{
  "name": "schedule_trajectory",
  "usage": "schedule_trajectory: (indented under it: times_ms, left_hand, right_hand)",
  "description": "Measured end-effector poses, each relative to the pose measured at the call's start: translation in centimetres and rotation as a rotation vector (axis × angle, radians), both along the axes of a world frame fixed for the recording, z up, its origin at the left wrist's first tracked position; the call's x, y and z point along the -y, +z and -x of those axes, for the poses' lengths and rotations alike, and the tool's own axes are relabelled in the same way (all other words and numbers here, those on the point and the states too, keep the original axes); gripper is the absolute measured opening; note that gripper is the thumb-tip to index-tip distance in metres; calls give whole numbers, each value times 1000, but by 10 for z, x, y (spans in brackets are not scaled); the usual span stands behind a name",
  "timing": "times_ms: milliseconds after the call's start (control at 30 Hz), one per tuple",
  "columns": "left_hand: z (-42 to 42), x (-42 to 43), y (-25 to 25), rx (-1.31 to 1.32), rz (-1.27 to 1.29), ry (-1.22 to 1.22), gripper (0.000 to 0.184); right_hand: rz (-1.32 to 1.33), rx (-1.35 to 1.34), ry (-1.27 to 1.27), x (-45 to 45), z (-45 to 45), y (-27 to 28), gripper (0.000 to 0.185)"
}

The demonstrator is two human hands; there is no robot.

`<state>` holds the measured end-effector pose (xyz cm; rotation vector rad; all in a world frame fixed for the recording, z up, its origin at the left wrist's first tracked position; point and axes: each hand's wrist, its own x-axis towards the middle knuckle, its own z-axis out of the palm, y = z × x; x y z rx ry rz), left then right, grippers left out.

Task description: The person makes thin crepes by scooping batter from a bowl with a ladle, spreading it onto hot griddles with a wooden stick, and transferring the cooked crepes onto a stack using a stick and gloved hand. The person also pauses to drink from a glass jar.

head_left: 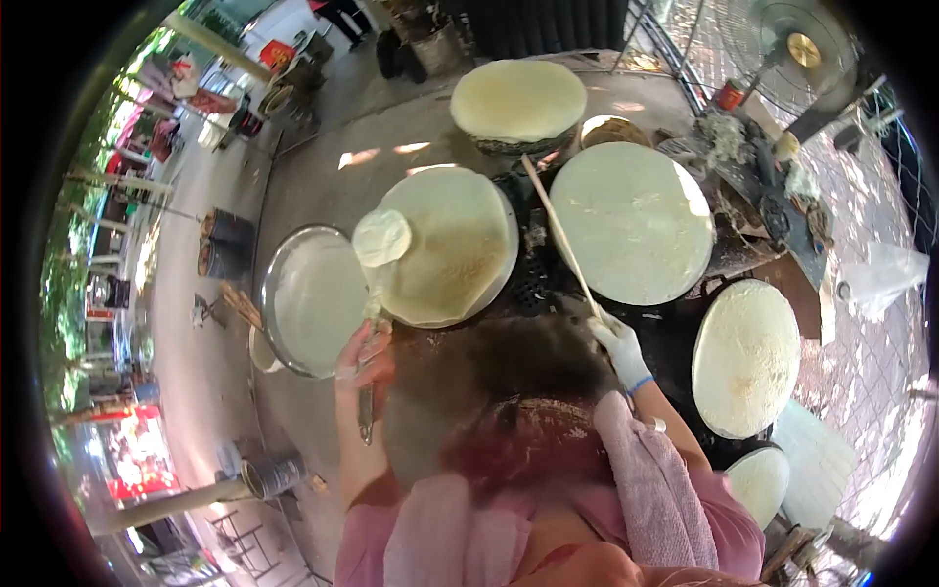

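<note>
My L fingers (372, 350) grip round white-coated ladle (381, 238), gloved R fingers (605, 331) thin pale stick (560, 230); both prob. stiff, hold near ends

"What's that round thing in the middle?"

"A thin crepe (455, 210), lying flat, pale cream with a tan patch toward its lower part."

"And the ladle (382, 238)?"

"Its round cup overlaps the crepe's upper left edge, coated in whitish batter. The handle runs down toward the viewer, and its bare end looks like metal. I can't tell whether the cup touches the crepe."

"Where's the supply?"

"Just left of the crepe: a wide, shiny-rimmed bowl (267, 293) holding smooth, pale batter (318, 305)."

"The wooden stick (560, 235)?"

"Slim, straight and light brown, slanting right of the crepe, its far tip leaning left."
</note>
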<state>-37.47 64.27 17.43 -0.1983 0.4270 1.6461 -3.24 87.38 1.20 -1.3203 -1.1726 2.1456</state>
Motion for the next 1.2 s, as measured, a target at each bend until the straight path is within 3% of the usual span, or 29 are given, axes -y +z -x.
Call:
schedule_trajectory:
  times_ms: [33,67,133,167,200,233,267,333,433,567,667,700,767,833,867,900,933,1000,1100,1200]
  left_hand:
    - [9,21,1,11,40,61,32]
    - [18,43,1,9,29,136,35]
    - [36,84,0,2,7,289,42]
    - [44,96,9,-48,170,366,31]
    - [53,113,11,-69,170,395,31]
    - [62,130,11,-89,167,422,31]
    - [72,145,12,-109,158,446,31]
    - [90,164,21,-162,269,522,32]
    - [127,201,16,-400,419,450,35]
    - [162,234,5,-564,532,471,35]
    - [176,237,7,-488,585,545,33]
    - [183,243,0,-461,507,523,33]
    - [197,251,-16,-418,412,468,32]
    - [202,247,-22,-395,362,436,32]
    - [203,243,-22,-393,359,430,31]
    - [202,237,-21,-390,358,425,31]
    - [201,231,-20,-339,380,458,32]
    - [195,212,-15,-240,419,520,35]
    - [177,170,2,-200,572,623,36]
    - [168,145,-9,-119,388,605,37]
  right_hand:
    - [-36,96,158,-6,24,11,56]
    - [-224,-53,112,-1,57,-33,60]
    - [-427,236,375,6,113,-5,62]
    - [-649,268,438,16,142,-12,63]
    - [-872,296,496,30,172,-19,63]
    - [-779,512,734,44,206,29,58]
    - [-857,295,698,64,234,6,54]
    - [-1272,291,713,106,277,-7,54]
    - [-1515,296,732,140,325,-15,53]
    - [-1660,573,784,149,349,-34,46]
    - [-1715,737,833,133,354,-3,46]
    - [-1756,637,654,122,359,13,47]
    - [-1729,581,623,82,368,46,49]
    - [-1587,731,707,49,387,129,45]
    - [-1558,585,537,16,397,136,40]
    - [-1511,582,547,-6,410,166,35]
    - [-1625,542,499,-41,421,173,33]
    - [-1638,774,558,-119,446,193,31]
    - [-1550,460,401,-182,463,263,34]
    - [-1261,252,155,-256,451,291,39]
